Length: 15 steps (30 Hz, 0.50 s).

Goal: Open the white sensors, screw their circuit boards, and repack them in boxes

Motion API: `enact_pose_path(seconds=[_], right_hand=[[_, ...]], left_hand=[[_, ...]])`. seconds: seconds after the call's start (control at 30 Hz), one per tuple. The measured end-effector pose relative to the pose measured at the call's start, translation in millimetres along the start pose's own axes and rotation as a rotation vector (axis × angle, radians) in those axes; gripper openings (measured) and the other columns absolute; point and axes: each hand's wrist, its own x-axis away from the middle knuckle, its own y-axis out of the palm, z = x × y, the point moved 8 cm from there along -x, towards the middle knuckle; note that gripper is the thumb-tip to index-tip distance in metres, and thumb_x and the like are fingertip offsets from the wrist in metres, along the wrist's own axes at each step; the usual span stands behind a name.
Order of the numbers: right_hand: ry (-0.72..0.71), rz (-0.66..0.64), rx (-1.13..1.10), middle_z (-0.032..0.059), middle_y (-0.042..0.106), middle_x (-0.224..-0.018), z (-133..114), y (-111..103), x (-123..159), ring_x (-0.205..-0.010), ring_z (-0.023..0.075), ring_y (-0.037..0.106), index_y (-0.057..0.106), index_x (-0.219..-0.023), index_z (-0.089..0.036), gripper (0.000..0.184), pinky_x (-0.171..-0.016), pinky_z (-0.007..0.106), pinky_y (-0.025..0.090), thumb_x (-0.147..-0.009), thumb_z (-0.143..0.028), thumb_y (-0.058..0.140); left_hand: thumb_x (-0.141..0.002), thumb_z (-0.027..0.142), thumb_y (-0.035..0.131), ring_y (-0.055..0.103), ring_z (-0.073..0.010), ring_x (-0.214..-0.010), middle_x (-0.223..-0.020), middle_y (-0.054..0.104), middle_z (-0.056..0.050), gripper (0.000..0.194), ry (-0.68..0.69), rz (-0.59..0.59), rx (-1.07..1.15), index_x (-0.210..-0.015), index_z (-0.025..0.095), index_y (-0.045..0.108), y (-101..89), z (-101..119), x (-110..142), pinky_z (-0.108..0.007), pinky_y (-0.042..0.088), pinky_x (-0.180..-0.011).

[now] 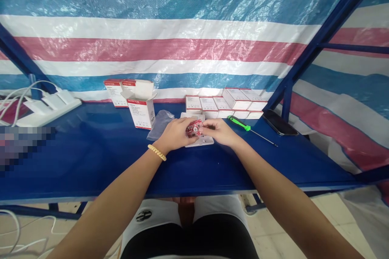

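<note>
Between my two hands is a small red circuit board (194, 128) with a round part on its face. My left hand (176, 132) wraps its left side, fingers closed round it. On the right edge, the thumb and fingers of my right hand (219, 130) pinch the board. Under the hands lies a white plastic housing (206, 141), partly covered by them. A clear plastic bag (161, 123) rests just left of my left hand. To the right of my right hand lies a green-handled screwdriver (243, 123), its shaft pointing toward the front right.
An opened detector box (140, 113) stands at the left, with closed boxes (114, 93) behind it. Several white boxes (209, 105) are stacked at the back. A black phone (279, 122) lies at the right. A power strip (50, 111) with plugged-in chargers sits far left on the blue table (100, 158).
</note>
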Motion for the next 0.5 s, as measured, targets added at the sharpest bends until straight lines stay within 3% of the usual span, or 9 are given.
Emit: enact_pose_path(seconds=[0.1, 0.27, 0.4, 0.5], right_hand=[[-0.013, 0.026, 0.004, 0.0007, 0.066, -0.071, -3, -3, 1, -0.065, 0.0131, 0.054, 0.071, -0.079, -0.018, 0.028, -0.063, 0.028, 0.041, -0.076, -0.046, 0.069], [-0.056, 0.076, 0.056, -0.0002, 0.061, -0.072, -5, -18, 5, -0.068, 0.0137, 0.054, 0.069, -0.084, -0.017, 0.027, -0.067, 0.029, 0.042, -0.07, -0.04, 0.075], [-0.167, -0.006, 0.13, 0.0021, 0.063, -0.092, -10, -17, 9, -0.085, 0.0176, 0.058, 0.066, -0.1, -0.019, 0.037, -0.079, 0.032, 0.045, -0.064, -0.022, 0.075], [-0.211, 0.014, 0.151, 0.0042, 0.062, -0.103, -10, -17, 9, -0.096, 0.0201, 0.059, 0.059, -0.113, -0.021, 0.052, -0.085, 0.034, 0.046, -0.063, -0.014, 0.069]], left_hand=[[-0.07, 0.031, 0.072, 0.065, -0.0244, -0.093, -0.109, 0.068, -0.008, 0.052, 0.034, 0.046, 0.007, -0.119, 0.02, 0.061, -4.5, 0, 0, -0.036, 0.05, -0.084], [-0.07, 0.039, 0.071, 0.061, -0.0197, -0.081, -0.097, 0.063, -0.005, 0.052, 0.069, 0.097, -0.024, -0.118, 0.02, 0.065, -13.7, -1, 2, -0.032, 0.049, -0.076], [-0.072, 0.038, 0.068, 0.058, -0.0182, -0.076, -0.088, 0.061, -0.004, 0.037, 0.039, 0.068, -0.034, -0.103, 0.018, 0.069, -14.8, -2, 1, -0.03, 0.045, -0.072], [-0.078, 0.04, 0.064, 0.058, -0.017, -0.071, -0.081, 0.063, -0.003, 0.029, -0.051, -0.017, 0.075, -0.097, 0.018, 0.067, -9.5, -9, 0, -0.029, 0.042, -0.067]])
